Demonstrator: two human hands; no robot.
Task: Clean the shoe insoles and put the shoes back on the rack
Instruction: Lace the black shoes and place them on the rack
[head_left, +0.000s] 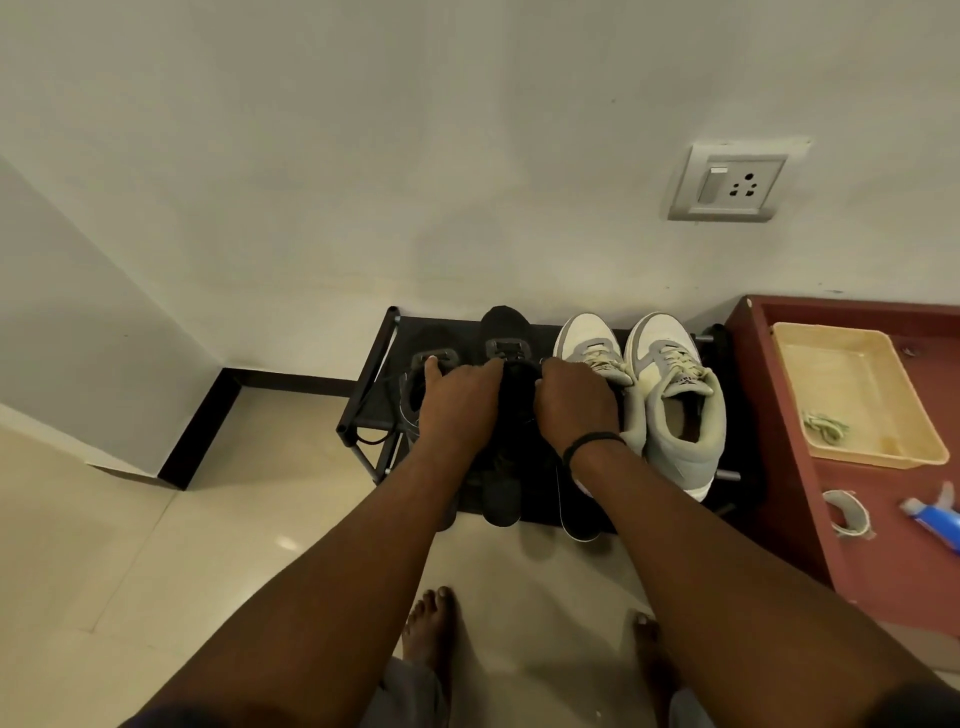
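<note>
My left hand (457, 400) lies palm down over the black shoes (501, 332) on the shoe rack (363, 400), fingers spread and fairly straight, the thumb tip touching the grey tab of the leftmost black shoe and the fingertips reaching the opening of the middle one. My right hand (576, 402), with a black band at the wrist, sits just beside it, fingers curled down over the right edge of that same middle black shoe; I read it as gripping the collar, though the fingertips are hidden. The shoe lies directly under and between both hands, toe toward the wall. Just right of my right hand stands a pair of grey and white sneakers (670, 395), touching each other. Further right, a red counter (779, 415) carries a yellow tray (919, 441) and a blue tube (935, 519).
</note>
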